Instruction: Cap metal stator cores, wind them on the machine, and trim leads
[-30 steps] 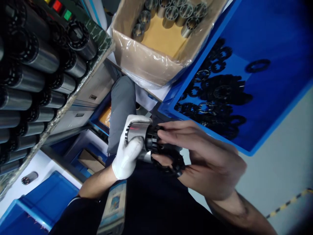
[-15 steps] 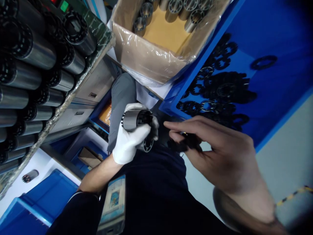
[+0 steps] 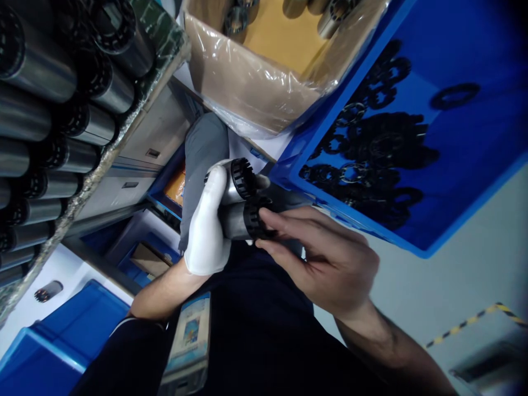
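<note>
- As the left hand [image 3: 206, 236], in a white glove, is wrapped around both pieces, the upper silver-grey metal cylinder [image 3: 235, 191] and the lower silver-grey metal cylinder [image 3: 236, 221] are side by side in its grasp, near the grey cloth trouser leg [image 3: 204, 146]
- Upper piece: smooth wall with a bright highlight; a black toothed ring [image 3: 245, 179] caps its right end, teeth standing out around the rim; the glove covers part of the wall
- Lower piece: duller, shaded wall; a second black toothed ring [image 3: 253, 218] at its right end, partly hidden by fingers, full seating cannot be told
- Right hand [image 3: 330, 253]: bare, thumb and fingertip closed on the second ring
- Blue plastic bin [image 3: 490, 49]: holds a heap of loose black rings [image 3: 383, 140], one ring [image 3: 454, 96] lying apart
- Brown cardboard box lined with clear plastic [image 3: 251, 82]: contains more metal cylinders [image 3: 329, 21]
</note>
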`<move>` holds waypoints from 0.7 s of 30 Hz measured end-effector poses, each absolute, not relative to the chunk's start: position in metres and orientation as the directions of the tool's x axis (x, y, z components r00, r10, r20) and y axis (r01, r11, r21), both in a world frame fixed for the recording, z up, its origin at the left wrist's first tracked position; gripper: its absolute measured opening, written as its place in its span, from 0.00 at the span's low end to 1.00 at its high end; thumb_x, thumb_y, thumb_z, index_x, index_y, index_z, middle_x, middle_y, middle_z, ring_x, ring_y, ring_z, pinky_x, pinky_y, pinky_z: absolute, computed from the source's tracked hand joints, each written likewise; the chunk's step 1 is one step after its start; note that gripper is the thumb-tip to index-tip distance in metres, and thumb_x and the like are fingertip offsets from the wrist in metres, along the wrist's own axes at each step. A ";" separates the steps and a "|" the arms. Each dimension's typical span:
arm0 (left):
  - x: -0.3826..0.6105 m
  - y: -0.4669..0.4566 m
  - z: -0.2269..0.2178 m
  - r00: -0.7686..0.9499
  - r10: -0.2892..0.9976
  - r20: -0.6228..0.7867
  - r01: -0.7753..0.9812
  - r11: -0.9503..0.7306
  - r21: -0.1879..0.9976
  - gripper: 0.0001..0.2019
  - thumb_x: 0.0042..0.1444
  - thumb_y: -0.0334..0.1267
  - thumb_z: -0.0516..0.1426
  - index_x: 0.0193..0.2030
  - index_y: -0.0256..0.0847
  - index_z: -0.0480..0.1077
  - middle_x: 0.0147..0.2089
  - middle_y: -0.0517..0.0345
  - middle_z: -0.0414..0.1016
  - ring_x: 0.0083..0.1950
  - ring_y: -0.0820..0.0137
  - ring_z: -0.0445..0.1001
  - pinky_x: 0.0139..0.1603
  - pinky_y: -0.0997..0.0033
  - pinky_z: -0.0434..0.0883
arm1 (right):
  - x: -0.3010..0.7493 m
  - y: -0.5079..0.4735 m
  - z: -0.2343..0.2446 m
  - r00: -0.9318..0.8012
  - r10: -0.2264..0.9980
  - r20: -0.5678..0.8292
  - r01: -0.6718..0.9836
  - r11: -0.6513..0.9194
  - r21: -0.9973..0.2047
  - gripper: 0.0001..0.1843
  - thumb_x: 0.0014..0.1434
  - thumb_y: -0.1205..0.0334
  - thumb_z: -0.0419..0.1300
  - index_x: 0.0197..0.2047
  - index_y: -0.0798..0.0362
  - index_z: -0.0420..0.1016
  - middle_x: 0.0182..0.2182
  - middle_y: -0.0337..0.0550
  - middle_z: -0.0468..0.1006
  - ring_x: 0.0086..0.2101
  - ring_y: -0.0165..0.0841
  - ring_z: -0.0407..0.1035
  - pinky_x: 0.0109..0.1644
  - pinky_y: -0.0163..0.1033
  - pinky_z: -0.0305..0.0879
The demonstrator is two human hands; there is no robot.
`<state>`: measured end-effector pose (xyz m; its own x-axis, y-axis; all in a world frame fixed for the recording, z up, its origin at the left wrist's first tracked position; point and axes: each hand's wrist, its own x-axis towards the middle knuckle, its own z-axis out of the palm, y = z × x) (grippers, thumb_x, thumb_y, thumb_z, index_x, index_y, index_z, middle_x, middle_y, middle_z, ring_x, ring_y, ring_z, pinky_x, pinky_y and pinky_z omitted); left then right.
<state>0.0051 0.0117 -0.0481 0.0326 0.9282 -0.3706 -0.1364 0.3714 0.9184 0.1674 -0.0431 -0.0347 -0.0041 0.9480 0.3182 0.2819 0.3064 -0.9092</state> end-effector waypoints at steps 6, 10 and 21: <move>0.005 0.013 -0.051 0.136 0.860 -0.491 -0.181 0.509 0.841 0.41 0.77 0.78 0.46 0.56 0.42 0.82 0.45 0.43 0.86 0.59 0.41 0.90 0.47 0.47 0.92 | 0.171 -0.041 -0.039 -0.011 0.950 0.312 0.234 0.306 -0.923 0.33 0.67 0.78 0.75 0.70 0.40 0.88 0.45 0.39 0.92 0.36 0.33 0.86 0.39 0.35 0.88; 0.010 0.013 -0.054 0.075 0.869 -0.488 -0.186 0.493 0.850 0.39 0.79 0.74 0.44 0.53 0.43 0.83 0.42 0.46 0.86 0.60 0.44 0.90 0.52 0.44 0.92 | 0.170 -0.042 -0.037 0.043 0.967 0.253 0.256 0.234 -0.938 0.30 0.66 0.77 0.76 0.65 0.39 0.90 0.43 0.37 0.92 0.32 0.31 0.84 0.37 0.35 0.87; 0.019 0.003 -0.042 0.038 0.925 -0.379 -0.431 0.358 0.829 0.18 0.79 0.61 0.61 0.57 0.49 0.80 0.51 0.53 0.88 0.65 0.50 0.88 0.59 0.55 0.88 | 0.157 -0.055 -0.042 0.070 0.978 0.195 0.246 0.173 -0.954 0.23 0.67 0.73 0.77 0.61 0.43 0.91 0.45 0.38 0.90 0.34 0.29 0.83 0.39 0.33 0.87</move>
<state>0.0187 0.0029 -0.0421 0.0381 0.9245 -0.3793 -0.4308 0.3577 0.8286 0.1571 -0.0553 -0.0419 0.0701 0.9783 0.1950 0.2462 0.1725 -0.9538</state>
